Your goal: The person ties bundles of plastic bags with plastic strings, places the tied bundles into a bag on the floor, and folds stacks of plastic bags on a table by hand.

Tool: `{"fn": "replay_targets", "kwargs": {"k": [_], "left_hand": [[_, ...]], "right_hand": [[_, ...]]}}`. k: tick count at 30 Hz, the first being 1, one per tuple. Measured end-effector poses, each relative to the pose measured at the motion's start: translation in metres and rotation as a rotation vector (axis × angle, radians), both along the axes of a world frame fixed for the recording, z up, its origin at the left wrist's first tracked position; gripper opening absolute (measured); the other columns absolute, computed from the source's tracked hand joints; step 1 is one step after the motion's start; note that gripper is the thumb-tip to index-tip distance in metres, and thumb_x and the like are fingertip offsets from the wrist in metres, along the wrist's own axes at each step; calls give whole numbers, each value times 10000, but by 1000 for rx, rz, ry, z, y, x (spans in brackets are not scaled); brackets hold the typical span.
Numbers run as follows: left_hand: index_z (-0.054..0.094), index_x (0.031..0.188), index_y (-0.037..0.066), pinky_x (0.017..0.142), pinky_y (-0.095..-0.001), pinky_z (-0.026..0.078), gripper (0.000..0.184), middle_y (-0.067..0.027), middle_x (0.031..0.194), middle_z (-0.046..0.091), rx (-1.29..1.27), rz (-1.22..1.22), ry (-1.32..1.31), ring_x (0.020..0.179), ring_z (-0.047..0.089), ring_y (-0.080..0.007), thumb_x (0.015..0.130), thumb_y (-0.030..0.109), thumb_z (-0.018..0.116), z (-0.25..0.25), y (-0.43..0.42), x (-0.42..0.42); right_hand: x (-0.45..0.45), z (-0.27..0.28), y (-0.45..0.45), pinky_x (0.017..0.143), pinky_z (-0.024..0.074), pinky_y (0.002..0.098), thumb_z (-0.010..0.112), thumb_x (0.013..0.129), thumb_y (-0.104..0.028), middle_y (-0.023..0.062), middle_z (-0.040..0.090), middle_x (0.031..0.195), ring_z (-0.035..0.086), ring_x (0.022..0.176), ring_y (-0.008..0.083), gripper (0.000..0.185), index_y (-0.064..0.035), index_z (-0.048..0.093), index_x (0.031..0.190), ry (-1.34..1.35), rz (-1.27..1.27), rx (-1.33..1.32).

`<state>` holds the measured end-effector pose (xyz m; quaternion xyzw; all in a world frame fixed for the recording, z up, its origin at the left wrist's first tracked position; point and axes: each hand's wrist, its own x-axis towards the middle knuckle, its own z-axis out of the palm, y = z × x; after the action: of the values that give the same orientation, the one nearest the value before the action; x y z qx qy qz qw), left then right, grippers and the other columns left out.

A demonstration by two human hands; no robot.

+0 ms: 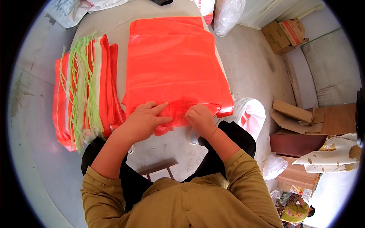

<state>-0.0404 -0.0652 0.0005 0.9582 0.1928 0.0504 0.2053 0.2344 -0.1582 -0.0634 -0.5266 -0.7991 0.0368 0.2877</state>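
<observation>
A stack of flat red plastic sheets [171, 60] lies on the table [121, 49] in front of me. Its near edge is bunched up between my hands. My left hand [146, 119] rests on the left of that gathered edge, thumb and forefinger spread apart. On the right side of the bunch, my right hand [200, 118] has its fingers pinched together on the red plastic. To the left sits a folded pile of red and white striped bags [106, 83], with light green strings [80, 87] draped over it.
Beside my right knee stands a white sack [253, 114] with something red inside. Cardboard boxes [283, 36] are at the upper right, more cardboard [296, 116] at the right. Another person [294, 212] is at the lower right. A wooden stool [157, 167] shows between my legs.
</observation>
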Motion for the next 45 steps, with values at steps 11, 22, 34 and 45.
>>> {"fn": "replay_targets", "kwargs": {"k": [11, 22, 34, 45], "left_hand": [[720, 1314, 247, 1082, -423, 475, 643, -146, 1572, 487, -57, -18, -38, 1294, 546, -348, 729, -21, 723, -2, 5, -3], [607, 1389, 49, 1013, -387, 510, 529, -202, 1354, 637, -570, 327, -34, 1203, 635, -354, 874, 72, 721, 39, 26, -14], [555, 1376, 66, 953, -425, 533, 529, -240, 1207, 696, -507, 776, -56, 1131, 677, -374, 901, 208, 738, 22, 44, -7], [599, 1177, 39, 820, -487, 530, 292, -217, 1031, 721, -245, 834, -61, 993, 681, -413, 966, 225, 678, 3, 37, 0]], "right_hand": [[1, 31, -10, 1059, 453, 442, 728, 782, -121, 105, 585, 1407, 538, 1281, 304, 596, -30, 611, 1359, -313, 97, -57], [34, 100, 61, 1005, 488, 382, 654, 935, -162, 105, 636, 1314, 583, 1208, 306, 351, -28, 664, 1259, -302, 324, -736], [63, 74, 87, 874, 521, 356, 776, 869, -263, 130, 689, 1069, 657, 1009, 238, 417, -11, 636, 1171, 209, -264, -662], [84, 45, 32, 921, 538, 435, 696, 953, -351, 211, 694, 1205, 666, 1120, 373, 492, -38, 575, 1313, 348, -504, -642]]}}
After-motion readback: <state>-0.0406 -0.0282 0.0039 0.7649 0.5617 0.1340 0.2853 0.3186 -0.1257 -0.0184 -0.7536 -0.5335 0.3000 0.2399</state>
